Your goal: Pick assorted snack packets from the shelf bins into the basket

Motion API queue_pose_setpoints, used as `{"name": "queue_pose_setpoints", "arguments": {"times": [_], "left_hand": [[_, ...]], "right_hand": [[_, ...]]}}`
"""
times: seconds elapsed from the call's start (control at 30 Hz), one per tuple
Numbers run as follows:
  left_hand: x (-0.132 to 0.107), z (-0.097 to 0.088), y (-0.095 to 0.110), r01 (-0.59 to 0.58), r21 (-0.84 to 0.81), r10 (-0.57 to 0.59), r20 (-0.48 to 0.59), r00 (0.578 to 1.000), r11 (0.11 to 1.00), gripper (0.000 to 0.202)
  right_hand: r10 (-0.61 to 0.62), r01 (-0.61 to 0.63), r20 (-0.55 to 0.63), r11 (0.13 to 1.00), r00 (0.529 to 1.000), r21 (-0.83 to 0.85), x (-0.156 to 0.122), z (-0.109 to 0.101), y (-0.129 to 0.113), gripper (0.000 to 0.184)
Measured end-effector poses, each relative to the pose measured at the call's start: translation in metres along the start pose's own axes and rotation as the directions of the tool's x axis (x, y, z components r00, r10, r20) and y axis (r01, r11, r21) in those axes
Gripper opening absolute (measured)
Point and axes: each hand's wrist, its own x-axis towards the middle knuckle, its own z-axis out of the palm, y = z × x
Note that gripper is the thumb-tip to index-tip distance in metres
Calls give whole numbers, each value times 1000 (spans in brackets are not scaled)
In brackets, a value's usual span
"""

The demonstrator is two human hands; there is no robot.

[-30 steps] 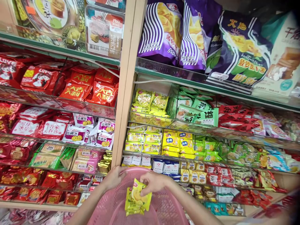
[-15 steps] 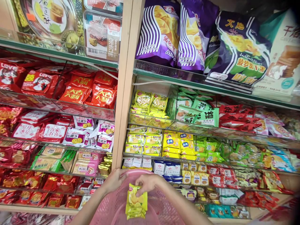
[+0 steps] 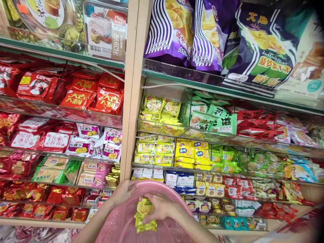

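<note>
A pink plastic basket (image 3: 118, 226) is held low in front of the snack shelves. My left hand (image 3: 124, 191) grips its far rim, fingers curled over the edge. My right hand (image 3: 160, 207) is inside the basket, closed on a few yellow snack packets (image 3: 143, 216) that hang down from its fingers into the basket. More yellow packets (image 3: 162, 109) of the same kind lie in a clear shelf bin above.
Glass-fronted shelves full of snacks fill the view: red packets (image 3: 83, 96) at left, green packets (image 3: 217, 118) and yellow ones (image 3: 184, 152) at right, large purple bags (image 3: 174, 30) on top. A wooden post (image 3: 131, 91) divides the two shelf units.
My right hand has lowered the yellow packets deeper into the basket and closed more over them. The left hand stays on the rim. The view shifted slightly.
</note>
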Motion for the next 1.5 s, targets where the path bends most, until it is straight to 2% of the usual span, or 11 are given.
{"name": "queue_pose_setpoints", "arguments": {"times": [0.17,0.33,0.53,0.67,1.0,1.07,1.2,1.27,1.33,1.4,1.5], "left_hand": [[1,1,-1,-2,-7,2,-5,1000,1000,44],[1,2,-1,26,-26,-26,-29,999,999,43],[0,1,0,-13,8,13,4,1000,1000,41],[0,0,1,-47,15,46,15,999,999,38],[-1,2,-4,-22,21,22,-13,1000,1000,38],[-1,2,-3,-34,28,35,-15,999,999,38],[-1,2,-2,-22,51,24,-31,999,998,38],[-1,2,-3,-3,58,5,-38,999,998,39],[-1,3,-3,14,56,-12,-40,999,998,39],[-2,3,-2,12,51,-10,-45,999,999,36],[-3,3,1,-22,39,23,-7,1000,999,29]], "right_hand": [[-45,37,-54,989,998,-142,-2,20,-8,112],[-77,56,-86,974,993,-219,4,31,-7,107],[-151,132,-62,962,987,-241,5,33,4,110],[-151,121,-80,949,985,-292,10,41,3,112],[-162,20,-227,853,960,-522,34,79,7,116],[-192,18,-265,839,945,-544,36,82,10,107],[-281,-26,-414,801,866,-599,43,92,20,60],[-315,-33,-457,793,832,-608,47,95,23,51],[-349,-16,-470,789,811,-614,45,91,20,49],[-380,7,-467,781,798,-624,34,73,5,48],[-444,102,-450,790,774,-604,-6,16,-42,43]]}}
